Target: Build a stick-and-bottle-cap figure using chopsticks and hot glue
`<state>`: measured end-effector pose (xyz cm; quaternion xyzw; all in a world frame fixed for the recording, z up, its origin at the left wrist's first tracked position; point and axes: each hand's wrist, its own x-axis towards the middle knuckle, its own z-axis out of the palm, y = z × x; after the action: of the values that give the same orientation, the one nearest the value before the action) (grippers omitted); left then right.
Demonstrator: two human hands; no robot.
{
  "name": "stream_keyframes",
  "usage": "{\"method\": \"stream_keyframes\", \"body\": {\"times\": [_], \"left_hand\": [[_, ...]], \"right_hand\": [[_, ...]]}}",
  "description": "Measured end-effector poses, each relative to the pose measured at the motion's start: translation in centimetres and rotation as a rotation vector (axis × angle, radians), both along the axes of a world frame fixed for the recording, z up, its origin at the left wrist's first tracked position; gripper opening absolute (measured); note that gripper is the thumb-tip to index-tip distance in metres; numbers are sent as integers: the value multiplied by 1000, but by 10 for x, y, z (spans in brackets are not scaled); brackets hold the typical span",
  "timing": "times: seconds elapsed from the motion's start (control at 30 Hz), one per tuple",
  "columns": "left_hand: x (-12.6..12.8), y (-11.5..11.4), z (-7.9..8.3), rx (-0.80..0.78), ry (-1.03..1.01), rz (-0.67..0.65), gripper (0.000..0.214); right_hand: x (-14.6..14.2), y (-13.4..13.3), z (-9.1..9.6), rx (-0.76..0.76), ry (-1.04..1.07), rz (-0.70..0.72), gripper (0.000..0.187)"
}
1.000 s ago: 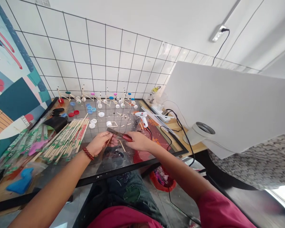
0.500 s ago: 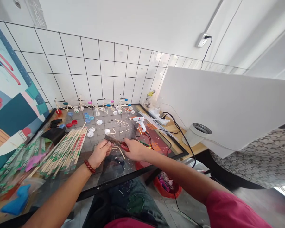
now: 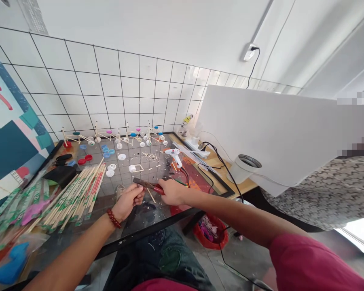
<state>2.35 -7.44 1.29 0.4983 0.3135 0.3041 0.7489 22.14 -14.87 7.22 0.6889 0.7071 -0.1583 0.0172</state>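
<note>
My right hand (image 3: 173, 192) is closed around the red handles of a pair of pliers (image 3: 146, 185), whose dark jaws point left. My left hand (image 3: 130, 202), with a red bead bracelet on its wrist, pinches with thumb and fingers just below the jaws. Whatever is between those fingers is too small or hidden to make out. A cut wooden stick (image 3: 151, 195) lies on the glass tabletop beside the pliers. Behind the hands, a white bottle cap (image 3: 132, 168) adjoins a small square frame of sticks (image 3: 139, 166).
Wrapped chopsticks (image 3: 75, 192) lie in a heap at left. Several stick-and-cap models (image 3: 133, 135) line the back, near loose caps (image 3: 111, 151). A white glue gun (image 3: 174, 156) with its cord lies at right, near a white pot (image 3: 244, 169). Below hangs a red bin bag (image 3: 210, 232).
The view has turned slightly right, so the table's contents appear farther left. Both hands stay together at the pliers, their grips much the same. A blurred-out patch now appears at the right edge.
</note>
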Motion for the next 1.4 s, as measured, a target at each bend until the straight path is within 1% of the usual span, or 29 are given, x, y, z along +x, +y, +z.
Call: {"method": "stream_keyframes", "body": {"times": [0.1, 0.27, 0.37, 0.47, 0.63, 0.73, 0.9, 1.03, 1.13, 1.2, 1.23, 1.27, 1.33, 1.4], "left_hand": [[0, 0, -1, 9, 16, 4, 59], [1, 2, -6, 56, 66, 69, 69], [0, 3, -4, 90, 95, 99, 72], [-2, 3, -1, 115, 124, 121, 71], [-5, 6, 3, 132, 176, 144, 74], [-10, 11, 5, 123, 200, 133, 75], [-18, 24, 12, 91, 210, 88, 69], [-19, 26, 19, 62, 173, 41, 65], [-17, 20, 22, 19, 108, -52, 59], [-16, 17, 23, -3, 60, -98, 52], [-16, 16, 22, -8, 47, -105, 49], [-16, 15, 22, -10, 44, -101, 46], [-16, 16, 20, -19, 41, -89, 41], [-17, 17, 20, -31, 26, -75, 40]], "right_hand": [[1, 0, -1, 4, -10, 8, 38], [-4, 2, -3, 9, 13, 25, 39], [-6, 4, -3, 9, 36, 37, 41], [-8, 6, -2, 11, 26, 41, 43], [-14, 6, 1, 8, 19, 31, 40], [-18, 12, -1, 27, 26, 25, 38], [-13, 23, -5, 87, 17, 22, 38], [-4, 16, -1, 142, 22, -19, 39], [2, 5, 1, 80, 187, -67, 28], [5, 0, 1, -13, 349, -54, 21], [7, -2, 0, -54, 440, -35, 22], [8, -4, 0, -85, 532, -16, 26], [13, -6, 0, -103, 702, -12, 40], [22, -8, 0, -73, 771, -61, 51]]}}
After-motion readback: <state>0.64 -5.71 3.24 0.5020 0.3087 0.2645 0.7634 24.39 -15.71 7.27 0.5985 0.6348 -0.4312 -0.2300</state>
